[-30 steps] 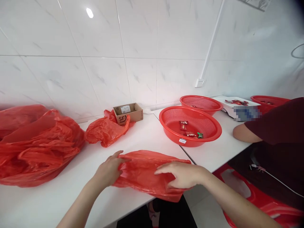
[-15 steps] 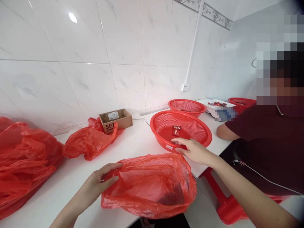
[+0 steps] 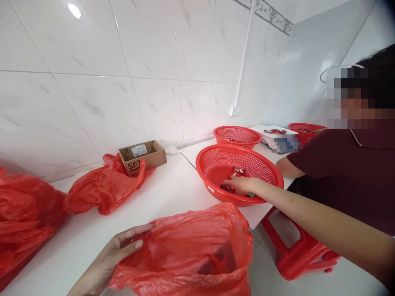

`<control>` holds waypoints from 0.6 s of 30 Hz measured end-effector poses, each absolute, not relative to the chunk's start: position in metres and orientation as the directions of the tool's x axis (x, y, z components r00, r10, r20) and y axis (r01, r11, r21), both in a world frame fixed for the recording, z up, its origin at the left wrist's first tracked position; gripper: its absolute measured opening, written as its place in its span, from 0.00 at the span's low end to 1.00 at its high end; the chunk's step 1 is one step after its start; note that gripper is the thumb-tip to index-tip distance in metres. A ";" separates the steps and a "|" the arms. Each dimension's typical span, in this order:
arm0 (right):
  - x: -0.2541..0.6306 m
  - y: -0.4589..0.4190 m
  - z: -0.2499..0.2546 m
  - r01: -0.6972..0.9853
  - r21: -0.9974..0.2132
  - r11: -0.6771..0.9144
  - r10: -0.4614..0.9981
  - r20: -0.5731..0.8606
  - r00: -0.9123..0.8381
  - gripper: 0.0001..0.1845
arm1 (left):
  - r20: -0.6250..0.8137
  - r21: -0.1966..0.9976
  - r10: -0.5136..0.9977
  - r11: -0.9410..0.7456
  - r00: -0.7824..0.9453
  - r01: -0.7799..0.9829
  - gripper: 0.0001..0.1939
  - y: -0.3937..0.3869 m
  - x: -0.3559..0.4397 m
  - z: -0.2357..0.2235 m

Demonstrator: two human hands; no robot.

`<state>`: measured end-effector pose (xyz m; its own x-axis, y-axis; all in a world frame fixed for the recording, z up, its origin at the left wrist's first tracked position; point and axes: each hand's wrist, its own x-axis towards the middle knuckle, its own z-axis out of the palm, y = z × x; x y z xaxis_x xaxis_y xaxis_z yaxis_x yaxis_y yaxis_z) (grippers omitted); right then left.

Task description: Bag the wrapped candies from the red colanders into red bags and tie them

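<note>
While a second ago both hands were at the red bag [image 3: 185,250], and half a second ago the right hand [image 3: 242,186] was at the basket's near rim, that hand is now deeper inside the front basket [image 3: 222,197]. The left hand [image 3: 119,251] has stayed at the bag's left edge.

The left thumb and forefinger are parted, both against the thin plastic; whether they pinch it I cannot tell. The right fingers point down among small red packets [image 3: 226,188] on the basket floor, touching them, but the hand covers part of the grip, so I cannot tell if any is pinched. A green packet [image 3: 251,195] shows just under that wrist.

The bag lies at the near edge of the desk [image 3: 168,189], its mouth gaping. Behind the front basket are a second basket [image 3: 237,133] and a scale [image 3: 265,130] with packets on it. A cardboard box [image 3: 143,159] and another crumpled bag [image 3: 108,187] sit farther left. A co-worker in a maroon shirt [image 3: 339,176] sits to the right; the right forearm crosses in front of that person.
</note>
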<state>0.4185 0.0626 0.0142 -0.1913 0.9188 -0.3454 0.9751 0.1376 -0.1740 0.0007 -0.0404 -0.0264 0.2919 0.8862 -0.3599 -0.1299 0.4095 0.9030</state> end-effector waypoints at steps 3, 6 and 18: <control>0.413 0.064 0.004 0.961 -0.231 0.149 0.914 -0.338 -0.223 0.22 | -0.351 0.907 0.914 0.386 0.206 -0.169 0.22 -0.038 0.001 -0.026; 0.413 0.071 0.006 0.943 -0.301 0.139 0.923 -0.305 -0.233 0.11 | -0.353 0.916 0.919 0.377 0.174 -0.134 0.23 -0.035 0.002 -0.030; 0.349 0.036 0.100 0.407 -0.887 0.217 0.920 0.047 -0.389 0.20 | -0.283 0.931 0.942 0.315 0.180 -0.183 0.28 -0.034 -0.003 -0.032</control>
